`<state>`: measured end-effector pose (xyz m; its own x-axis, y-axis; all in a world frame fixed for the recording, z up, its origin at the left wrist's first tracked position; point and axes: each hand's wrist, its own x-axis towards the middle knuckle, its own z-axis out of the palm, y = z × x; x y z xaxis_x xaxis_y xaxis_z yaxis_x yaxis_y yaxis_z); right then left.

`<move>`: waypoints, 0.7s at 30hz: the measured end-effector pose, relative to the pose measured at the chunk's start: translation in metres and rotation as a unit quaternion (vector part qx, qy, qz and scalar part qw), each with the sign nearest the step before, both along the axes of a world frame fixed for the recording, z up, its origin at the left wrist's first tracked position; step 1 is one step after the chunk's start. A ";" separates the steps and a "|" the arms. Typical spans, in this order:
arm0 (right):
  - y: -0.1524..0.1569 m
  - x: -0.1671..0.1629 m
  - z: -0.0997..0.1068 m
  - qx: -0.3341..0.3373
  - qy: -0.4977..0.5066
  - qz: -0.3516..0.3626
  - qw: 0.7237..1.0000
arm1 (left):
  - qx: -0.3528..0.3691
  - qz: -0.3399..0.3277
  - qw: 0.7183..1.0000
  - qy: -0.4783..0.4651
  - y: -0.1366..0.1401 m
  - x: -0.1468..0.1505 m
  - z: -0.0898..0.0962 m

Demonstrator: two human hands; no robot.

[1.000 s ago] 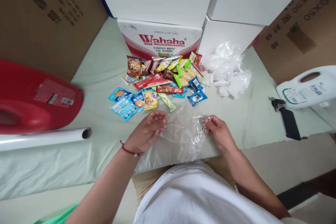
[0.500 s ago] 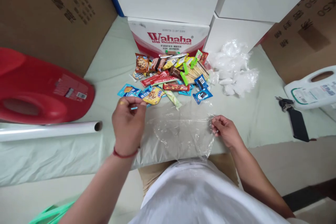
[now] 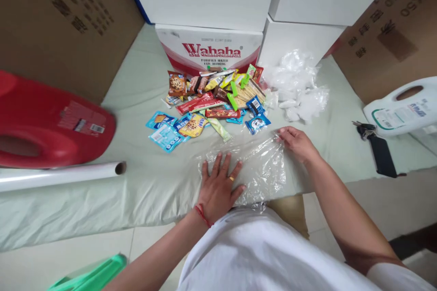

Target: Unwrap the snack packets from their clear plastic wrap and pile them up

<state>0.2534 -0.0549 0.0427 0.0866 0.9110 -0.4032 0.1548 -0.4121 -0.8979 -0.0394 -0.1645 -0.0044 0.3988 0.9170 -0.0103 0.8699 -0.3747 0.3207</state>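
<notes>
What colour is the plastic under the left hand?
The plastic is clear and colourless; the head view shows it best.

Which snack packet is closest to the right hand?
The front shiny blue plastic packet at the right of the colourful snack pile; its blue neighbour and the rest lie farther from the right hand.

Left hand (image 3: 220, 188) is flat, palm down, fingers fanned forward, thumb angled inward, with the left forearm (image 3: 160, 246) slanting in from the lower edge! And across from it, the right hand (image 3: 298, 143) is in a pinch, fingertips bunched and pointing inward, right forearm (image 3: 341, 202) stretching back to the lower right!
</notes>
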 end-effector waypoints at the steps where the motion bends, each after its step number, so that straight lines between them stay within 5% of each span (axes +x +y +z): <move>1: -0.004 0.001 0.001 -0.017 0.018 0.006 1.000 | -0.002 0.002 1.000 0.007 -0.001 -0.001 0.001; 6: -0.042 0.006 -0.005 -0.111 0.088 0.117 0.983 | 0.009 0.001 1.000 0.026 0.000 0.001 -0.003; 11: -0.056 0.023 -0.010 -0.139 0.109 0.110 0.978 | 0.015 -0.011 1.000 0.023 0.006 -0.009 -0.008; 21: -0.046 0.062 0.003 -0.124 -0.074 0.249 0.958 | 0.017 -0.009 1.000 0.021 0.011 -0.023 -0.005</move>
<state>0.3159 -0.1011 0.0455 -0.2607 0.7320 -0.6294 0.5059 -0.4517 -0.7349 -0.0627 -0.1533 -0.0091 0.4145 0.9101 0.0034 0.8758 -0.3999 0.2703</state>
